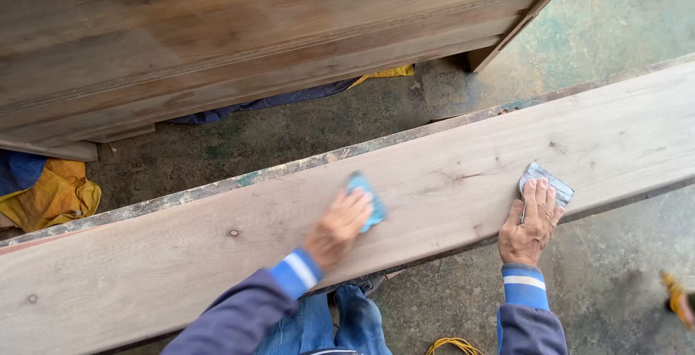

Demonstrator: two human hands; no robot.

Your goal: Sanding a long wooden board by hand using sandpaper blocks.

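Plank: a long pale wood plank (449, 181) lies slanted across the picture, above the grey floor (608, 275).
Left hand: the left hand (338, 226) presses flat on a blue sanding sheet (369, 199), near the middle of the plank. Its fingers are spread over the sheet and hold it down.
Right hand: the right hand (532, 223) presses a grey sanding sheet (546, 181) at the near edge of the plank, fingers flat on top.
Arms: both arms reach forward in dark sleeves with blue cuffs.
How to do it well: I think it is best to keep each sheet flat, push evenly, and rub along the wood lines.
Nearby: a big brown wood cabinet (253, 29) stands behind, with a yellow cloth (58, 196) on the floor.
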